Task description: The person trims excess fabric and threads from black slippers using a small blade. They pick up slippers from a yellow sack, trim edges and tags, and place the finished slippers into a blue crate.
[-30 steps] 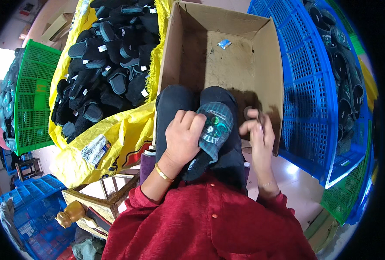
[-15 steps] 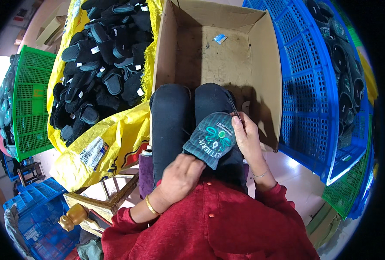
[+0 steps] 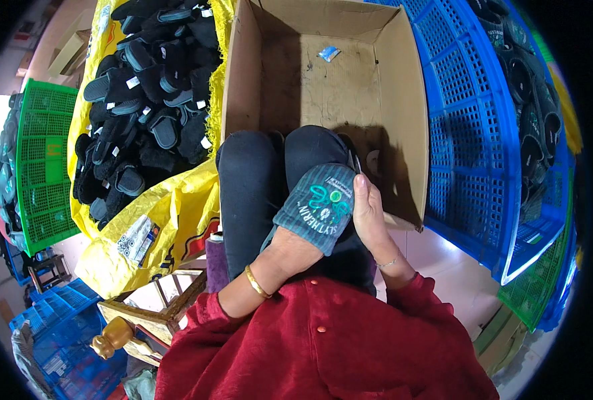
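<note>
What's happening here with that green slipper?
A seated person has the left hand tucked inside a dark green slipper, with the right hand at its right edge. Beyond the knees is a cardboard box, with a yellow sack of black slippers to its left and a blue crate to its right.

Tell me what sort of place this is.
Probably a footwear workshop or storeroom: black slippers heaped in a yellow sack, more in a blue crate, and a dark green slipper being handled.
</note>
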`<state>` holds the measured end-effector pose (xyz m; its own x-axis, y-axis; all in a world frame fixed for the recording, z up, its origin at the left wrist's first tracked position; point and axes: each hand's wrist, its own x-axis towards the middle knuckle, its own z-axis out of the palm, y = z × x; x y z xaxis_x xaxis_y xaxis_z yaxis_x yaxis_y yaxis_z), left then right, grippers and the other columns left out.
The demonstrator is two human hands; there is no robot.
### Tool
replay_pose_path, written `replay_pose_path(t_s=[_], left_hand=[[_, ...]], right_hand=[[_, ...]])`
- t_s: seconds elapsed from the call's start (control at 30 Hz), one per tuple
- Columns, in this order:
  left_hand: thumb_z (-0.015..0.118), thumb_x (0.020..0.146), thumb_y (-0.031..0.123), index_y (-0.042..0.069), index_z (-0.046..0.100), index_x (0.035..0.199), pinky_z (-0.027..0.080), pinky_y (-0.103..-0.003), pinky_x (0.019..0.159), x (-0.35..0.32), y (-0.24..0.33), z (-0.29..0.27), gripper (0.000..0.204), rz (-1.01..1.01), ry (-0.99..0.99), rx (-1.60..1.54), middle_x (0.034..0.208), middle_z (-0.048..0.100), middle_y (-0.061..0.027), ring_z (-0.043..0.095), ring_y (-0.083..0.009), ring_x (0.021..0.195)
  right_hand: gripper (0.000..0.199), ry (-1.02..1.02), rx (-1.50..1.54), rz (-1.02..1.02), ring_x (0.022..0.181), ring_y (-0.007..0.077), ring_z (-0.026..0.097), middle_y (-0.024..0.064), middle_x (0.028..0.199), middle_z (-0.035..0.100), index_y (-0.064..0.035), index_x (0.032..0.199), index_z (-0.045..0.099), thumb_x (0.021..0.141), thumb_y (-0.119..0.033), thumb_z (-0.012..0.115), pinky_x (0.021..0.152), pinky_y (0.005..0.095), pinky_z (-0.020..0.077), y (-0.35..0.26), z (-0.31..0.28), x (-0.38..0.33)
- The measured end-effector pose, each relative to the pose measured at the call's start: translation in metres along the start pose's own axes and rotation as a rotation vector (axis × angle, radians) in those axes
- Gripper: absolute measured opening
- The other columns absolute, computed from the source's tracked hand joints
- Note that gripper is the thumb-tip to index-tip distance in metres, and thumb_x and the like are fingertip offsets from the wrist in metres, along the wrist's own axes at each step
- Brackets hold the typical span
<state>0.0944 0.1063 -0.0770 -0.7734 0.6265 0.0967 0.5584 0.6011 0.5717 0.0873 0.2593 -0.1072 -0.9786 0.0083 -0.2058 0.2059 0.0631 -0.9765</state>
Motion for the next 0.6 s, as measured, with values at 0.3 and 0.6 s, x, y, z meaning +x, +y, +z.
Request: replay_pose_path(t_s=[0.3,0.6], left_hand=[[0.051,0.088,0.017,0.007,0.052,0.128,0.030,-0.044,0.109,0.002,-0.012,-0.010,0.041,0.098,0.026,-0.104,0.132,0.050,-0.0133,0.045,-0.0307,0.125],[0.050,0.087,0.017,0.006,0.052,0.126,0.029,-0.043,0.110,0.009,-0.012,-0.005,0.041,0.170,-0.104,-0.055,0.132,0.049,-0.0156,0.042,-0.0313,0.126]], right_hand=[[0.050,-0.042,0.145,0.414,0.067,0.0006,0.040,-0.0078,0.067,0.046,-0.0044,0.072,0.052,0.098,-0.046,0.042,0.059,0.0202,0.0347,-0.008,-0.018,0.008],[0.046,0.034,0.153,0.235,0.070,0.0031,0.038,-0.0073,0.073,0.045,-0.0009,0.080,0.055,0.097,-0.043,0.047,0.063,0.0201,0.0356,-0.003,-0.003,0.015]])
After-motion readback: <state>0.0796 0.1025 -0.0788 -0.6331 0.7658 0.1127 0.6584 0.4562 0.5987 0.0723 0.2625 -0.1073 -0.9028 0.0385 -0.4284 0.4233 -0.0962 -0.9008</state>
